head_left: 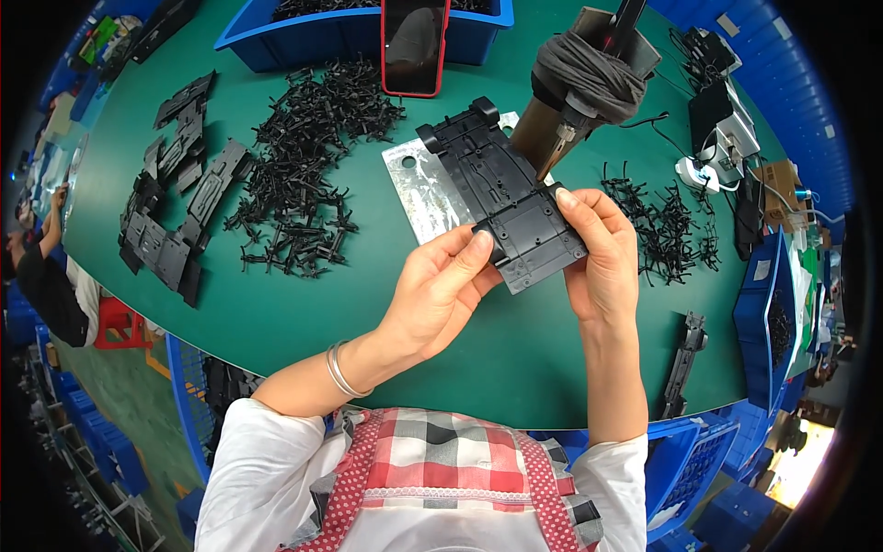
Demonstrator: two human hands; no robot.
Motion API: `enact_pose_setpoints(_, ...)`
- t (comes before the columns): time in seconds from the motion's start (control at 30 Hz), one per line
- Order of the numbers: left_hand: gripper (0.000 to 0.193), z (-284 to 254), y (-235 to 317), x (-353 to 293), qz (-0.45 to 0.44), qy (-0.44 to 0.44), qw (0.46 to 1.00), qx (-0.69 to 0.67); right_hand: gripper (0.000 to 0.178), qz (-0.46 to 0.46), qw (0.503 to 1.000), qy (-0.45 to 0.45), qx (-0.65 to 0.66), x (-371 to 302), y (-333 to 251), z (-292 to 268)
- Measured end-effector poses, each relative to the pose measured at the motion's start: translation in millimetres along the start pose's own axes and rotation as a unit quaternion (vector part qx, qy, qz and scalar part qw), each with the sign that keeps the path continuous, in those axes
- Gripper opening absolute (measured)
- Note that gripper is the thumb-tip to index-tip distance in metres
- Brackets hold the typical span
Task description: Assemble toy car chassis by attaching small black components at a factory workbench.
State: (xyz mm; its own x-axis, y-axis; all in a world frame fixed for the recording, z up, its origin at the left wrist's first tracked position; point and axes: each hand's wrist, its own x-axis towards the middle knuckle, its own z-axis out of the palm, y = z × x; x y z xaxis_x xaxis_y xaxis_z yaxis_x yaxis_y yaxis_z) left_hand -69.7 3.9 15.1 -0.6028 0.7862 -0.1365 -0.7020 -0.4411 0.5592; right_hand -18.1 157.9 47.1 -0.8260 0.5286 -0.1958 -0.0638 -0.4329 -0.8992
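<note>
A black plastic toy car chassis [501,189] is held flat between my two hands, its far end with wheels over a shiny metal plate [420,198]. My left hand [434,293] grips the near left edge, thumb on top. The near right edge is pinched by my right hand [602,247], thumb on top and fingers curled beneath. Just above the chassis, near my right thumb, a pointed metal tool tip [556,153] angles down from a machine head wrapped in grey cloth [589,75]. Whether the tip touches the chassis I cannot tell.
Small black plastic parts [299,175] pile up left of the plate; more [667,230] lie at right. Several black chassis [175,207] sit far left, one [682,366] near right. A phone [414,46] stands before a blue bin [303,44]. White plug [696,175] and cables lie right.
</note>
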Motion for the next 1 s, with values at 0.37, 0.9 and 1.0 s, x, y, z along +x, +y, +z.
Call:
enact_pose_setpoints(0.37, 0.036, 3, 3, 1, -0.042, 0.03, 0.997, -0.064, 0.015, 0.036, 0.998, 0.005, -0.043, 4, -11, 6)
enact_pose_setpoints(0.9, 0.03, 6, 10, -3, -0.058, 0.035, 0.996, -0.06, 0.02, 0.118, 0.992, 0.024, 0.04, 4, -1, -3)
enact_pose_setpoints(1.0, 0.027, 0, 4, -9, -0.02, 0.041, 0.999, 0.004, 0.017, 0.108, 0.992, -0.004, 0.06, -4, 14, -13)
